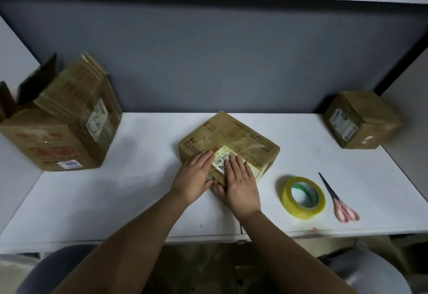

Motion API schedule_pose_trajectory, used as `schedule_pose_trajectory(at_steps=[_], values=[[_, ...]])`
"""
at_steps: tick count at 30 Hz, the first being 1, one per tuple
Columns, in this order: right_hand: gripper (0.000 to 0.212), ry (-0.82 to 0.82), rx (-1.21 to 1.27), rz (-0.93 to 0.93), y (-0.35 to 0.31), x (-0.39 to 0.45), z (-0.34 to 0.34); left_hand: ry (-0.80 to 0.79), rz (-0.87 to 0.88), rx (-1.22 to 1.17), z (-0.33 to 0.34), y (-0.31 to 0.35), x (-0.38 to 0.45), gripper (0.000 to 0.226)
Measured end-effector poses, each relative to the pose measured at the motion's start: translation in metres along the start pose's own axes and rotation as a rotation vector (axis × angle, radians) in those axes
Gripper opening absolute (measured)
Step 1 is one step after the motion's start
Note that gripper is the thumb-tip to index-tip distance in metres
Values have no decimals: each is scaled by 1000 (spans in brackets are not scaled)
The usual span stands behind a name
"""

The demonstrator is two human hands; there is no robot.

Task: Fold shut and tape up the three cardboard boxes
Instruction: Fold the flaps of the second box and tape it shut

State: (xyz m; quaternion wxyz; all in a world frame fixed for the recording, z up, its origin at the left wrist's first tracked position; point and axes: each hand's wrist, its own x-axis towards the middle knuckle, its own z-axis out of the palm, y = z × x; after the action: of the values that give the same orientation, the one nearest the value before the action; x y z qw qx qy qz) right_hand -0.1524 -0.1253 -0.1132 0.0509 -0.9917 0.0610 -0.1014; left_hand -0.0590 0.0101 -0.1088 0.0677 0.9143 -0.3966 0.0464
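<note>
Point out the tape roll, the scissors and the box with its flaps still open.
tape roll (287, 197): head view, on its yellowish outer band.
scissors (346, 212): head view, on the pink handles.
open box (53, 136): head view, on its front wall, at the table's left.

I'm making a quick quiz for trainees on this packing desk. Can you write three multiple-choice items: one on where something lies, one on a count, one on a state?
1. Where does the roll of tape lie?
A. Between the middle box and the scissors
B. On top of the left box
C. Behind the right box

2. How many cardboard boxes stand on the desk?
A. Two
B. Three
C. Five

3. How is the left box?
A. Flaps standing open
B. Folded shut
C. Lying crushed flat

Answers:
1 A: the roll lies right of the middle box, with the scissors further right.
2 B: one left, one middle, one right.
3 A: its top flaps stick upward.
</note>
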Motion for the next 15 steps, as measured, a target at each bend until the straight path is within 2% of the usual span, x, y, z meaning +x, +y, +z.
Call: schedule_pose_trajectory(at_steps=[2,8,11,13,15], values=[[69,20,-29,36,-3,2,2,23,4,-18,1,-1,0,73],[74,-110,-23,118,-13,3,4,38,-16,-186,0,-4,-2,64],[75,-138,83,136,-27,-12,-6,-1,-32,-289,-3,-11,-11,55],[69,-108,181,56,-36,-29,-13,60,-110,-339,-1,-9,-22,48],[58,-46,195,-65,-34,-44,-17,138,-265,-413,2,7,-32,46]])
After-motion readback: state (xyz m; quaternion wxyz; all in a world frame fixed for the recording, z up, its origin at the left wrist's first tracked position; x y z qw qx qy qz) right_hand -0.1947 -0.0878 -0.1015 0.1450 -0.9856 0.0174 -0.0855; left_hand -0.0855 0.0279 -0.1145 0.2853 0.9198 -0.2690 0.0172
